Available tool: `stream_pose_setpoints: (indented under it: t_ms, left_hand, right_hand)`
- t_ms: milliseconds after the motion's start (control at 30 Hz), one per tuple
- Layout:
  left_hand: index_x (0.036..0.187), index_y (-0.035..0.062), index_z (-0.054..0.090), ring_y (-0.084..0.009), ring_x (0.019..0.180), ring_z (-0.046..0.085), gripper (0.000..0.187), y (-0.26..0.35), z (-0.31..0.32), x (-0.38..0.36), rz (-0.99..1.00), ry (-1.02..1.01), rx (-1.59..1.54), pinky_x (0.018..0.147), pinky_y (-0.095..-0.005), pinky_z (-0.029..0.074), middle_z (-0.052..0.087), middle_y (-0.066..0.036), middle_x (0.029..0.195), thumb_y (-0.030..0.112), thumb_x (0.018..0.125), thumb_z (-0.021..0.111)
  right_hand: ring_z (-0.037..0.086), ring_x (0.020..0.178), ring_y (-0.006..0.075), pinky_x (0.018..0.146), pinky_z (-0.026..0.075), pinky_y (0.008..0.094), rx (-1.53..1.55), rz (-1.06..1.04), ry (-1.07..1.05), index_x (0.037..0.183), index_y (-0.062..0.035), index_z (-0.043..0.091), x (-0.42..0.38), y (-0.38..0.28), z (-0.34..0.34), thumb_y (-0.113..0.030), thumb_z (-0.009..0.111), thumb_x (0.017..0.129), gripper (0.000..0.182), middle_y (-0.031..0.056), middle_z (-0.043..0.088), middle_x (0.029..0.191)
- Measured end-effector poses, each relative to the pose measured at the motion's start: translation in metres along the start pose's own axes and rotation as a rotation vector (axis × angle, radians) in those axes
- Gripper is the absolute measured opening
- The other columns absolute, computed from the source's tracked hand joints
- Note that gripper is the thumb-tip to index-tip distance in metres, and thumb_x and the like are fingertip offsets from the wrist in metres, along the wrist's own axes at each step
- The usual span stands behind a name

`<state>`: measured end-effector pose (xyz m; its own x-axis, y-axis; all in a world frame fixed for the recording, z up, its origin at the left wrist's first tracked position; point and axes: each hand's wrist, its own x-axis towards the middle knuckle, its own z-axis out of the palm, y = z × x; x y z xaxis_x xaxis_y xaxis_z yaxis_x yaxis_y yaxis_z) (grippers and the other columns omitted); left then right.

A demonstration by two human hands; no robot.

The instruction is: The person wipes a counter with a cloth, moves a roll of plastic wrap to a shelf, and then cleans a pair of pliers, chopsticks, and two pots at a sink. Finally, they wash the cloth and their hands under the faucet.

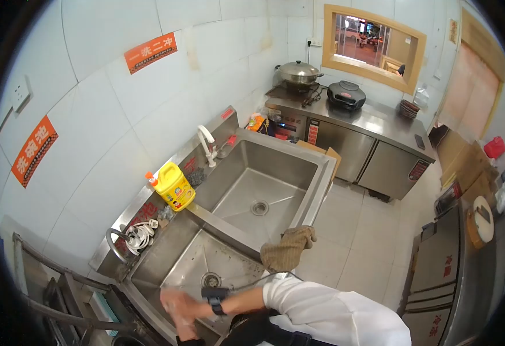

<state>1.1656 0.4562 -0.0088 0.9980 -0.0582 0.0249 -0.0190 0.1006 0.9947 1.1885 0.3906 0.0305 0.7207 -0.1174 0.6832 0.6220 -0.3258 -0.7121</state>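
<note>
Low over the near-left corner of the near sink basin [238, 254], my right hand [174, 303] reaches in from a white sleeve. A dark watch or strapped device sits on that wrist. My left hand [186, 330] comes up from the bottom edge with a dark cuff. The two hands meet or overlap, and motion smears the fingers. Anything held between them cannot be made out. Small dark scraps lie in the near basin around its drain [211, 280]. A brown cloth [290, 248] drapes over the sink's front rim, beside my right forearm.
A yellow detergent jug [175, 187] stands on the divider by the wall. Beyond it are the far basin [258, 179] and a white faucet [206, 144]. A metal rack [62, 268] is close at left. A lidded pot [300, 74] and black electric griddle [346, 95] occupy the back counter.
</note>
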Motion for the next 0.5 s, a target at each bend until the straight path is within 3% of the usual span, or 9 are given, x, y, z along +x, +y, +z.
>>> stream_pose_setpoints:
  t_ms: [33, 67, 133, 233, 267, 300, 367, 433, 500]
  left_hand:
    - [0.114, 0.0099, 0.044, -0.0154, 0.088, 0.053, 0.058, -0.002, -0.001, -0.002, 0.104, -0.026, 0.074, 0.071, -0.0257, 0.045, 0.051, -0.003, 0.108, 0.056, 0.080, 0.043]
    - [0.114, 0.0099, 0.044, -0.0154, 0.088, 0.053, 0.058, 0.000, 0.003, 0.000, 0.105, -0.025, 0.075, 0.071, -0.0257, 0.045, 0.051, -0.003, 0.108, 0.056, 0.080, 0.043]
    - [0.111, 0.0098, 0.046, -0.0159, 0.086, 0.053, 0.052, 0.014, 0.016, 0.014, -0.416, 0.211, -0.512, 0.071, -0.0277, 0.046, 0.052, -0.004, 0.107, 0.053, 0.082, 0.042]
    - [0.111, 0.0098, 0.046, -0.0168, 0.090, 0.053, 0.045, 0.054, 0.015, 0.014, -0.358, 0.104, -0.607, 0.071, -0.0299, 0.045, 0.052, -0.004, 0.106, 0.046, 0.085, 0.040]
    - [0.120, 0.0064, 0.038, -0.0249, 0.102, 0.048, 0.058, 0.025, -0.022, 0.029, -0.354, -0.060, -0.610, 0.087, -0.0363, 0.040, 0.047, -0.012, 0.113, 0.049, 0.082, 0.046]
    - [0.120, 0.0064, 0.038, -0.0249, 0.102, 0.048, 0.058, 0.027, -0.015, 0.024, -0.355, -0.060, -0.610, 0.087, -0.0363, 0.040, 0.047, -0.012, 0.113, 0.049, 0.082, 0.046]
    - [0.117, 0.0102, 0.042, -0.0190, 0.100, 0.050, 0.040, 0.039, 0.000, 0.010, 0.015, 0.125, -0.489, 0.081, -0.0325, 0.043, 0.052, -0.005, 0.108, 0.037, 0.088, 0.040]
    - [0.120, 0.0107, 0.039, -0.0191, 0.101, 0.049, 0.041, 0.005, -0.010, 0.015, 0.015, -0.081, -0.670, 0.084, -0.0323, 0.041, 0.050, -0.006, 0.112, 0.035, 0.087, 0.041]
    - [0.123, 0.0091, 0.037, -0.0198, 0.105, 0.047, 0.042, 0.007, 0.003, 0.015, -0.424, 0.227, -0.472, 0.088, -0.0319, 0.039, 0.047, -0.007, 0.117, 0.033, 0.088, 0.040]
  right_hand:
    - [0.047, 0.072, 0.0330, 0.064, 0.040, 0.0364, 0.171, 0.323, -0.107, 0.076, -0.0041, 0.046, 0.007, 0.021, -0.001, -0.008, 0.054, 0.066, 0.013, 0.0154, 0.046, 0.079]
    - [0.047, 0.072, 0.0330, 0.064, 0.040, 0.0364, 0.172, 0.322, -0.108, 0.076, -0.0041, 0.046, 0.013, 0.038, -0.002, -0.008, 0.054, 0.066, 0.013, 0.0154, 0.046, 0.079]
    - [0.048, 0.079, 0.0291, 0.071, 0.040, 0.0358, 0.343, 0.837, -0.232, 0.077, -0.0042, 0.048, 0.025, 0.060, -0.004, -0.014, 0.057, 0.067, 0.016, 0.0140, 0.047, 0.077]
    - [0.049, 0.083, 0.0277, 0.072, 0.040, 0.0363, 0.159, 0.590, -0.134, 0.080, -0.0049, 0.050, 0.010, 0.033, 0.011, -0.017, 0.060, 0.068, 0.020, 0.0157, 0.050, 0.087]
    - [0.049, 0.085, 0.0275, 0.072, 0.040, 0.0376, 0.197, 0.488, -0.145, 0.081, -0.0052, 0.050, 0.004, 0.005, 0.004, -0.019, 0.059, 0.069, 0.020, 0.0153, 0.049, 0.093]
    - [0.049, 0.085, 0.0275, 0.072, 0.040, 0.0376, 0.196, 0.489, -0.144, 0.081, -0.0052, 0.050, -0.008, 0.007, 0.021, -0.019, 0.059, 0.069, 0.020, 0.0153, 0.049, 0.093]
    - [0.049, 0.089, 0.0328, 0.073, 0.039, 0.0372, -0.530, 0.051, 0.135, 0.079, -0.0040, 0.050, -0.029, -0.001, 0.061, -0.011, 0.056, 0.069, 0.014, 0.0187, 0.050, 0.095]
    - [0.047, 0.091, 0.0348, 0.076, 0.037, 0.0402, -0.555, 0.113, 0.321, 0.080, -0.0037, 0.051, -0.008, 0.009, 0.038, -0.012, 0.055, 0.068, 0.015, 0.0182, 0.051, 0.095]
    - [0.045, 0.095, 0.0348, 0.076, 0.036, 0.0414, 0.198, 0.559, -0.116, 0.079, -0.0042, 0.051, 0.016, 0.047, 0.007, -0.013, 0.055, 0.068, 0.015, 0.0177, 0.051, 0.099]
